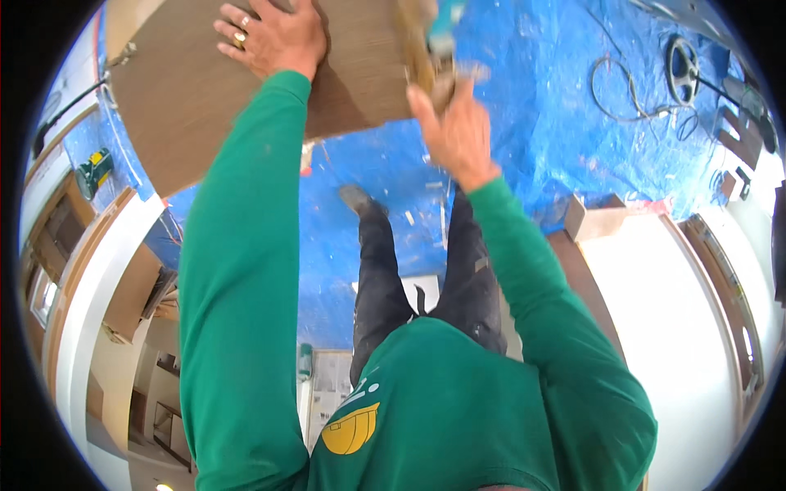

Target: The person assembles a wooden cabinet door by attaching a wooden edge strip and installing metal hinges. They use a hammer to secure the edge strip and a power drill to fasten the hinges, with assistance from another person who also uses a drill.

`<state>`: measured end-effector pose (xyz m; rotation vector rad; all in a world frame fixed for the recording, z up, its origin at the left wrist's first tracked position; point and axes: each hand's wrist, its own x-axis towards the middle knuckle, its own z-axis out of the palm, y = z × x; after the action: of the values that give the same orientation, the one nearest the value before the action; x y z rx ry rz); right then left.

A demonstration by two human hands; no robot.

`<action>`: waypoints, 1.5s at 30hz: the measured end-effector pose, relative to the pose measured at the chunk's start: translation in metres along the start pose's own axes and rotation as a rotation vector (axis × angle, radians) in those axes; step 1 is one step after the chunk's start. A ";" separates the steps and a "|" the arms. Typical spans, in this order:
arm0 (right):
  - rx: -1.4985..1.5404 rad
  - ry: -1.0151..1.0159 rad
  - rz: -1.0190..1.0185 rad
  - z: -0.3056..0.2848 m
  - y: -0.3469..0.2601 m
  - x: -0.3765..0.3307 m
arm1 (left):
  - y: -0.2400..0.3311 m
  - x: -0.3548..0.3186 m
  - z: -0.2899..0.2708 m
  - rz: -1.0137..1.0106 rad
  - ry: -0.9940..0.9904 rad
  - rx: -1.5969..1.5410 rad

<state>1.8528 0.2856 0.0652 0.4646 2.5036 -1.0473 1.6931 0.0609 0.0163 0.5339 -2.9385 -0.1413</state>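
With the left hand (274, 37) pressed flat, fingers together, on the brown rectangular wooden panel (213, 82) held above the blue plastic floor tarpaulin (532, 106), the right hand (458, 131), fingers clamped on the blurred teal power tool (442, 29), should guide it steadily along the panel's edge.

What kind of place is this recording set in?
Probably an indoor renovation or carpentry site. A blue tarp covers the floor, cables lie on it, and the left hand steadies a wood panel while the right hand works its edge.
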 end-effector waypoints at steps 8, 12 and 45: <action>0.125 0.050 -0.002 0.004 0.019 -0.021 | 0.007 0.000 0.001 -0.015 -0.026 0.017; 0.163 0.051 -0.067 -0.014 -0.020 0.072 | 0.009 -0.002 -0.004 -0.039 -0.086 0.049; 0.146 0.044 -0.046 -0.001 0.009 0.032 | 0.011 -0.001 -0.004 -0.037 -0.132 0.065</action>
<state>1.8287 0.2970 0.0454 0.4781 2.4971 -1.2563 1.6913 0.0711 0.0211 0.6115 -3.0713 -0.0883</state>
